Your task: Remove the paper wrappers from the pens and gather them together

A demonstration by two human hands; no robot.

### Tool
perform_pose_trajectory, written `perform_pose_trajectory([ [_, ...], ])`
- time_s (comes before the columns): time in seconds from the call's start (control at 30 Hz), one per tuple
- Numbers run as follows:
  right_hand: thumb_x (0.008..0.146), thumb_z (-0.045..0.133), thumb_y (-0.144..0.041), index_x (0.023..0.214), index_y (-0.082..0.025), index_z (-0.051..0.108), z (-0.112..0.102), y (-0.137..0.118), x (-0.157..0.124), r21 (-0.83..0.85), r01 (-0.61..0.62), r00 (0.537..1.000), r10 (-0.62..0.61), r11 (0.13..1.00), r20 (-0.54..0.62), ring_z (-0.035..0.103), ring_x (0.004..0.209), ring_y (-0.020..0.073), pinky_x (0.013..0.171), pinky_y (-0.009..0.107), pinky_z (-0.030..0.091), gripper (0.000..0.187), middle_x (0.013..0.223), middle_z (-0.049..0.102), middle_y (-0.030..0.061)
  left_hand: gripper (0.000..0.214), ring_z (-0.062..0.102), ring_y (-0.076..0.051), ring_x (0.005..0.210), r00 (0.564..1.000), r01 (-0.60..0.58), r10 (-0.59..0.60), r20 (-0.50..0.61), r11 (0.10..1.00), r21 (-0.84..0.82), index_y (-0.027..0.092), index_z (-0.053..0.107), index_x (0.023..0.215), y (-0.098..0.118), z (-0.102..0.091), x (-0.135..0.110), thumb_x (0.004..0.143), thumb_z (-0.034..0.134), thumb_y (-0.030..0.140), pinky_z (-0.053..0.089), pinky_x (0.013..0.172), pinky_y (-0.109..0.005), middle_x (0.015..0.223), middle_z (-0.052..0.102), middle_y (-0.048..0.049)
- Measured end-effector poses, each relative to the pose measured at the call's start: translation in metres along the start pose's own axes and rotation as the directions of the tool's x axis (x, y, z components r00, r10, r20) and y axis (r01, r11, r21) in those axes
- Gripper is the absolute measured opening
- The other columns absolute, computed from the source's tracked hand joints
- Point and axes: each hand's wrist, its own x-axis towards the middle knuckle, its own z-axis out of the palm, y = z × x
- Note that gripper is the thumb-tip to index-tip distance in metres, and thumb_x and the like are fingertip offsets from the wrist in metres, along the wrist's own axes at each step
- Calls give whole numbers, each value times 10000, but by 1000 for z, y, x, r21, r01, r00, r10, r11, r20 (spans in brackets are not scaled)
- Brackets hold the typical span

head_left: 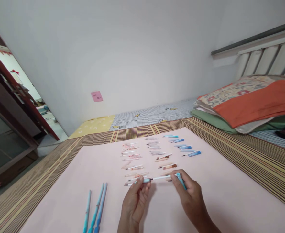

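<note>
My left hand [135, 199] pinches the left end of a thin white pen refill [160, 177], at a small blue tip piece [146, 180]. My right hand [189, 194] holds a blue pen barrel [181, 180] at the refill's right end, fingers closed round it. Both hands hover low over a pale pink sheet [229, 200]. Beyond them lie rows of taken-apart pen parts: clear and pinkish ones [132, 157] on the left, brown-tipped ones [166, 166] in the middle, blue ones [184, 147] on the right.
Three whole blue pens [96, 208] lie on the sheet at the near left. The sheet rests on a striped mat [266, 161] on a bed. Folded pillows [249, 102] are stacked at the right. A pink note [96, 96] sticks to the wall; a dark cabinet [8, 129] stands left.
</note>
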Motion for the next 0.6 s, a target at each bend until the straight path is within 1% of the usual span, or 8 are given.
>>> perform_pose_trajectory([
  [0.07, 968, 441, -499, 782, -220, 557, 2, -1, -2, -39, 31, 999, -30, 999, 33, 520, 624, 164, 612, 240, 430, 355, 663, 567, -6, 129, 711, -143, 550, 1000, -29, 29, 7, 1000, 10, 70, 658, 784, -1, 0, 0, 831, 618, -43, 629, 597, -225, 667, 737, -81],
  [0.17, 975, 431, -464, 799, -223, 572, 5, 1, -3, -72, 90, 994, -85, 993, 74, 574, 703, 183, 641, 237, 441, 330, 712, 618, 11, 140, 706, -138, 546, 999, -37, 37, 19, 999, 33, 64, 663, 764, -3, -2, 1, 793, 644, -72, 616, 568, -203, 659, 735, -75],
  [0.27, 971, 444, -452, 853, -222, 608, 5, 3, -3, -72, 100, 995, -97, 992, 37, 600, 714, 191, 677, 245, 452, 306, 735, 651, 16, 119, 713, -154, 548, 1000, -13, 11, 28, 998, 62, 50, 666, 759, -3, -4, 2, 786, 657, -66, 605, 527, -196, 667, 738, -96],
  [0.33, 966, 456, -464, 884, -217, 623, 3, 2, -2, -57, 75, 997, -75, 996, 3, 606, 702, 193, 691, 255, 460, 309, 753, 665, 23, 100, 723, -163, 569, 999, 0, -3, 33, 997, 72, 47, 669, 771, -3, -4, 2, 801, 654, -47, 610, 539, -200, 694, 747, -114],
  [0.4, 960, 463, -489, 921, -210, 633, 1, 1, 0, -31, 35, 999, -36, 999, -31, 614, 739, 206, 698, 265, 468, 329, 791, 675, 38, 81, 734, -173, 598, 999, 15, -18, 35, 997, 74, 42, 670, 777, -3, -5, 2, 813, 653, -28, 613, 554, -202, 709, 750, -134],
  [0.47, 947, 476, -524, 950, -208, 644, -1, 2, 1, -2, -1, 998, 1, 1000, -60, 615, 773, 219, 674, 267, 469, 358, 779, 665, 44, 66, 739, -185, 613, 999, 35, -38, 39, 997, 73, 40, 669, 778, -4, -6, 2, 822, 656, -7, 610, 543, -201, 703, 746, -146],
  [0.5, 939, 482, -541, 956, -209, 649, -2, 4, 2, 9, -18, 997, 18, 1000, -71, 608, 755, 217, 642, 263, 462, 372, 740, 647, 38, 63, 740, -189, 617, 998, 45, -48, 41, 996, 71, 41, 668, 780, -4, -7, 2, 828, 655, 2, 607, 534, -199, 699, 744, -147],
  [0.6, 928, 482, -579, 949, -210, 652, -2, 8, 3, 31, -58, 995, 61, 998, -75, 525, 589, 175, 508, 238, 386, 407, 595, 539, -7, 67, 738, -180, 611, 996, 67, -70, 51, 996, 62, 53, 666, 785, -4, -8, 3, 843, 650, 23, 597, 518, -187, 694, 743, -134],
])
